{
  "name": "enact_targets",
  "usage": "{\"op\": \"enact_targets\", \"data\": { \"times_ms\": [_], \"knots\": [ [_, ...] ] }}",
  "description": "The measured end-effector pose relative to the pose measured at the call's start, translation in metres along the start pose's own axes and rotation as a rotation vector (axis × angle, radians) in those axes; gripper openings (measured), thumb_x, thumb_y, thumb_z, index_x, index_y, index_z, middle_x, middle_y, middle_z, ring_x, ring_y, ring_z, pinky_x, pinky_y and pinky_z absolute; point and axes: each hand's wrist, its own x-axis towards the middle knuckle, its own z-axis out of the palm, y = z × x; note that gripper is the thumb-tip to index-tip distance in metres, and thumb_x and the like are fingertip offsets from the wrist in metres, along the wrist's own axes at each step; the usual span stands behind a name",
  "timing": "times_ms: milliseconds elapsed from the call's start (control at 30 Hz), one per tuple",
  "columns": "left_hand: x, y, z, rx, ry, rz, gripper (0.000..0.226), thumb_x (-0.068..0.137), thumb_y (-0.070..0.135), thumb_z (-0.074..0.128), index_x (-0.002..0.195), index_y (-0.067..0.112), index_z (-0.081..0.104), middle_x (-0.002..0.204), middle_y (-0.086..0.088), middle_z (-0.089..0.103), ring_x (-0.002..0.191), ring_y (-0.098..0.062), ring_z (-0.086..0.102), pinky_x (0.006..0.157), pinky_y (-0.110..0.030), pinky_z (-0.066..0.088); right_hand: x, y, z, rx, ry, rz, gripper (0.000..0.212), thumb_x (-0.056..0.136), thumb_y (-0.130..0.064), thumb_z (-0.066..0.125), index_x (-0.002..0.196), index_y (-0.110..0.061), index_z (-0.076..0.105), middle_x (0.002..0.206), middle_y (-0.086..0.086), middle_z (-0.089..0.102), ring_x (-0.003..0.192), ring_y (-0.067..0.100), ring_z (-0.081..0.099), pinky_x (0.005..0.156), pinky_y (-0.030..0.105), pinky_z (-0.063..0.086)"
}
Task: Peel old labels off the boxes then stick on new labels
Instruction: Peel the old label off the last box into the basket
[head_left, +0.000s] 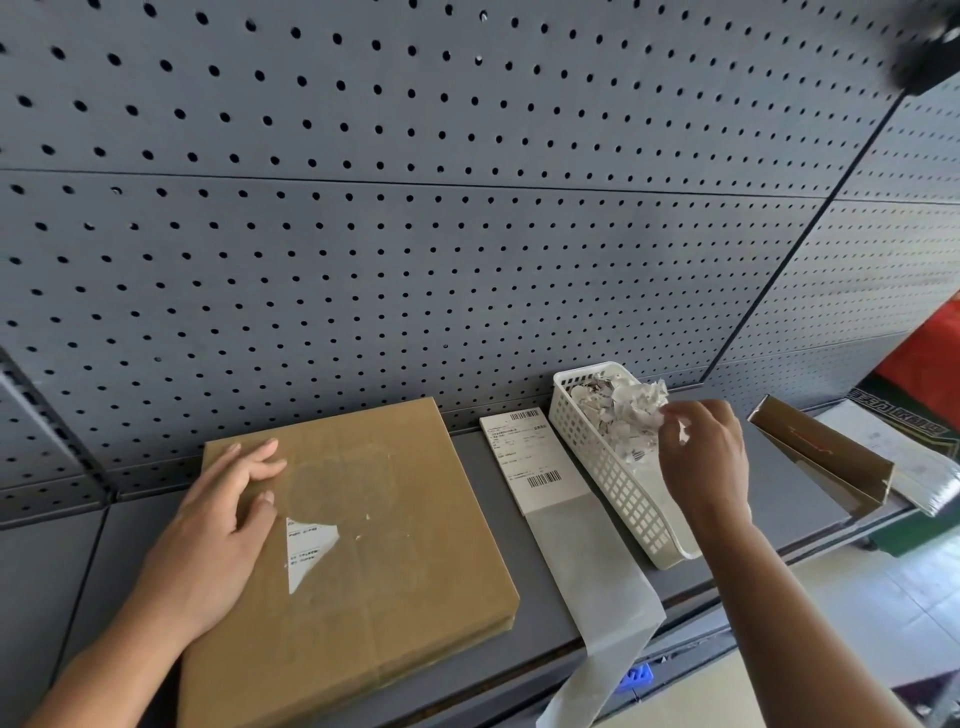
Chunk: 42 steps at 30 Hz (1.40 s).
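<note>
Left hand (218, 535) flat on box (395, 545), fingers (257, 457) straight

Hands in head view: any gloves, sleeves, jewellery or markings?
Left hand and right hand are bare: no gloves, rings, watch or markings visible. Left forearm and right forearm are uncovered to the frame edge; no sleeve in view.

Shop or stockrm, prob. Grey perforated back panel (395, 249) fills 12 o'clock; metal shelf (52, 582) below, blue tag (635, 677) on edge at 5; tiled floor (883, 597) at 4.
</note>
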Motion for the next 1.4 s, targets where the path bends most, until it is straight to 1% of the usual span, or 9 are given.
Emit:
{"op": "enact_targets", "data": {
  "times_ms": [100, 300, 500, 700, 800, 900, 1100, 1200, 1400],
  "knots": [
    [0.0, 0.0, 0.0, 0.004, 0.002, -0.007, 0.029, 0.104, 0.022, 0.047, 0.128, 0.035, 0.056, 0.139, 0.05, 0.03, 0.138, 0.027, 0.005, 0.112, -0.032, 0.019, 0.001, -0.007, -0.004, 0.035, 0.058, -0.022, 0.018, 0.096, -0.018, 0.056, 0.106, -0.019, 0.07, 0.112, 0.003, 0.059, 0.107, 0.025, 0.055, 0.081, 0.039, 0.048],
    [0.0, -0.001, 0.0, 0.002, -0.008, -0.005, 0.032, 0.104, 0.023, 0.047, 0.133, 0.036, 0.053, 0.132, 0.059, 0.029, 0.14, 0.025, 0.005, 0.112, -0.031, 0.02, 0.001, -0.021, -0.009, 0.05, 0.079, -0.07, 0.018, 0.096, -0.015, 0.056, 0.105, -0.019, 0.071, 0.113, 0.002, 0.06, 0.106, 0.025, 0.054, 0.078, 0.036, 0.045],
    [0.0, -0.005, 0.002, 0.012, -0.013, -0.004, 0.031, 0.105, 0.026, 0.046, 0.133, 0.036, 0.054, 0.151, 0.039, 0.031, 0.144, 0.02, 0.006, 0.113, -0.03, 0.019, -0.007, -0.043, -0.007, 0.104, 0.036, -0.113, 0.019, 0.096, -0.015, 0.056, 0.106, -0.019, 0.072, 0.111, 0.0, 0.061, 0.106, 0.022, 0.051, 0.081, 0.036, 0.042],
    [0.002, -0.008, 0.003, 0.016, -0.022, -0.016, 0.034, 0.105, 0.031, 0.044, 0.137, 0.04, 0.049, 0.155, 0.035, 0.029, 0.146, 0.016, 0.005, 0.115, -0.036, 0.024, -0.017, -0.074, 0.009, 0.157, -0.015, -0.222, 0.021, 0.094, -0.009, 0.057, 0.104, -0.017, 0.073, 0.108, 0.002, 0.064, 0.107, 0.028, 0.052, 0.091, 0.039, 0.039],
    [0.001, -0.007, 0.002, 0.025, -0.027, -0.024, 0.033, 0.105, 0.033, 0.042, 0.137, 0.041, 0.049, 0.156, 0.035, 0.026, 0.146, 0.016, 0.004, 0.115, -0.038, 0.027, -0.027, -0.095, 0.016, 0.174, -0.029, -0.288, 0.02, 0.093, -0.007, 0.059, 0.101, -0.016, 0.074, 0.105, -0.001, 0.065, 0.102, 0.026, 0.054, 0.083, 0.026, 0.031],
    [0.0, -0.005, 0.001, 0.024, -0.031, -0.038, 0.034, 0.106, 0.033, 0.041, 0.138, 0.041, 0.048, 0.156, 0.035, 0.025, 0.145, 0.018, 0.002, 0.112, -0.034, 0.028, -0.037, -0.116, 0.023, 0.215, -0.06, -0.352, 0.019, 0.092, -0.005, 0.06, 0.1, -0.015, 0.073, 0.1, -0.004, 0.064, 0.096, 0.024, 0.056, 0.078, 0.027, 0.038],
    [-0.002, -0.001, -0.001, 0.035, -0.043, -0.069, 0.037, 0.105, 0.04, 0.039, 0.141, 0.047, 0.044, 0.16, 0.033, 0.017, 0.143, 0.019, 0.001, 0.114, -0.043, 0.032, -0.059, -0.152, 0.034, 0.29, -0.156, -0.451, 0.02, 0.093, -0.014, 0.053, 0.101, -0.015, 0.072, 0.096, -0.006, 0.063, 0.094, 0.021, 0.056, 0.075, 0.032, 0.044],
    [-0.003, 0.0, -0.002, 0.028, -0.045, -0.067, 0.037, 0.106, 0.038, 0.039, 0.141, 0.045, 0.045, 0.157, 0.036, 0.02, 0.145, 0.019, 0.0, 0.116, -0.044, 0.032, -0.069, -0.166, 0.041, 0.295, -0.2, -0.483, 0.016, 0.092, -0.006, 0.061, 0.1, -0.015, 0.072, 0.096, -0.005, 0.064, 0.092, 0.022, 0.056, 0.073, 0.036, 0.049],
    [-0.004, 0.001, -0.002, 0.003, -0.05, -0.097, 0.041, 0.106, 0.036, 0.039, 0.145, 0.047, 0.039, 0.155, 0.036, 0.023, 0.142, 0.021, -0.001, 0.116, -0.049, 0.032, -0.095, -0.188, 0.05, 0.317, -0.319, -0.526, 0.019, 0.093, -0.008, 0.06, 0.103, -0.018, 0.072, 0.097, -0.009, 0.062, 0.094, 0.016, 0.054, 0.072, 0.028, 0.045]
  ]
}}
